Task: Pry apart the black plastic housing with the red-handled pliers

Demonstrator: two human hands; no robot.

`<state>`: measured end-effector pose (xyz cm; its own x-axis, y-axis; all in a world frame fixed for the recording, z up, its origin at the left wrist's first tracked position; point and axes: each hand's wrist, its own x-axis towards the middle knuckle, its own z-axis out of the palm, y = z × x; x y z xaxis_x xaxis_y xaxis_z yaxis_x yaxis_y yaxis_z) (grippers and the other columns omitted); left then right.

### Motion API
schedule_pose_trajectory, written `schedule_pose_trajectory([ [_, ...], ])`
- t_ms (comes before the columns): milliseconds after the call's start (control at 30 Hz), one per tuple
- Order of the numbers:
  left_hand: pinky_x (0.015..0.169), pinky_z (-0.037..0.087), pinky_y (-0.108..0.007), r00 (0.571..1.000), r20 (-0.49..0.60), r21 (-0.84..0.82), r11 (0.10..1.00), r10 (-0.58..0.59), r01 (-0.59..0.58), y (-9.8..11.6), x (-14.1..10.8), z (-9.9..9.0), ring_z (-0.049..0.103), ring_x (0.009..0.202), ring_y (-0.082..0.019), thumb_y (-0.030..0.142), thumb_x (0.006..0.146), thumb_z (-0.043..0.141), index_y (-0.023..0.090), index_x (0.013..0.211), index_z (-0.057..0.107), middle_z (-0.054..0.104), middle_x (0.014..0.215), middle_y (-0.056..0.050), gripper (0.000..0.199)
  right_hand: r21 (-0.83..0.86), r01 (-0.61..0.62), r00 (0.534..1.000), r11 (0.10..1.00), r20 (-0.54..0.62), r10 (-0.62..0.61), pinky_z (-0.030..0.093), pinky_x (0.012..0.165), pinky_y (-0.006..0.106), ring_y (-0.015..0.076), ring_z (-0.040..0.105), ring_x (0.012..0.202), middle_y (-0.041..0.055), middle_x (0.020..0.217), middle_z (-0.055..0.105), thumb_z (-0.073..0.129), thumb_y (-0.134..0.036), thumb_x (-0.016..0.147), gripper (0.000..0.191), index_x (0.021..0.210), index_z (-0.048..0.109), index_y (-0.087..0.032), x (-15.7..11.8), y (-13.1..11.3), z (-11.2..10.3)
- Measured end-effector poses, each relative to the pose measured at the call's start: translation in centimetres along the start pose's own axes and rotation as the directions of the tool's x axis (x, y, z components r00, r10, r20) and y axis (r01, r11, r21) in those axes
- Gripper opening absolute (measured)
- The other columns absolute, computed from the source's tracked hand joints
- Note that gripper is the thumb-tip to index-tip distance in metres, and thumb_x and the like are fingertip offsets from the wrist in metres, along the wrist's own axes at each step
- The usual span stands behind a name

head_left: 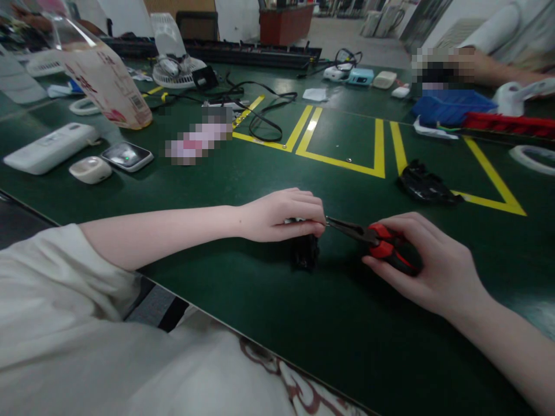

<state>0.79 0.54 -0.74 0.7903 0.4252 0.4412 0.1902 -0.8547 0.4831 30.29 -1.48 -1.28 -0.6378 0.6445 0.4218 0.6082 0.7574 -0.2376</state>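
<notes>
My right hand (pixel 429 263) is closed around the handles of needle-nose pliers (pixel 381 242) with red and black grips. The jaws point left and their tips meet the fingertips of my left hand (pixel 288 215). Those fingers are pinched together on a small piece that they mostly hide; a bit of shiny metal shows between them. Just below my left fingers is a crumpled black plastic piece (pixel 304 254); whether the fingers hold it, I cannot tell. Another crumpled black plastic bag (pixel 427 184) lies on the table beyond my right hand.
On the green table (pixel 243 289), a bottle (pixel 108 81), a white device (pixel 50 147) and a small screened device (pixel 127 156) stand at left. Behind are a white fan (pixel 171 55) and black cables (pixel 264 124). A co-worker's arm (pixel 498 69) is near a blue bin (pixel 453 107).
</notes>
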Motion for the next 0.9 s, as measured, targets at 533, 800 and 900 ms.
schedule_pose_trajectory([
  [533, 0.084, 0.043, -0.029, 0.999, -0.021, -0.017, 0.999, -0.029, 0.028, 0.47, -0.03, 0.00, 0.061, 0.088, -0.017, 0.031, 0.101, 0.045, 0.018, 0.088, 0.064, 0.069, 0.089, -0.007, 0.027, -0.007, 0.013, 1.000, 1.000, -0.002, -0.013, 0.055, 0.070, 0.041, 0.0252, 0.065, 0.085, 0.0072, 0.102, 0.066, 0.067, -0.043, 0.082, 0.038, 0.116, 0.055, -0.030, 0.08, -0.35, -0.02],
  [800, 0.094, 0.046, -0.034, 1.000, 0.018, -0.079, 0.997, 0.020, -0.019, -0.08, -0.05, -0.52, 0.062, 0.102, -0.022, 0.034, 0.094, 0.056, 0.018, 0.103, 0.063, 0.068, 0.107, -0.011, 0.020, -0.020, 0.024, 1.000, 0.999, -0.017, -0.025, 0.054, 0.065, 0.039, 0.0240, 0.065, 0.081, 0.0072, 0.100, 0.065, 0.066, -0.041, 0.083, 0.036, 0.115, 0.054, -0.030, -0.10, -0.35, -0.12],
  [900, 0.099, 0.047, -0.038, 0.994, 0.105, -0.106, 0.994, 0.028, -0.017, -0.44, -0.09, -0.54, 0.060, 0.116, -0.027, 0.038, 0.083, 0.068, 0.018, 0.130, 0.054, 0.062, 0.127, -0.015, 0.053, -0.007, 0.005, 1.000, 1.000, -0.012, -0.006, 0.053, 0.064, 0.039, 0.0235, 0.065, 0.080, 0.0067, 0.099, 0.066, 0.066, -0.042, 0.083, 0.035, 0.115, 0.055, -0.030, -0.15, -0.31, -0.14],
])
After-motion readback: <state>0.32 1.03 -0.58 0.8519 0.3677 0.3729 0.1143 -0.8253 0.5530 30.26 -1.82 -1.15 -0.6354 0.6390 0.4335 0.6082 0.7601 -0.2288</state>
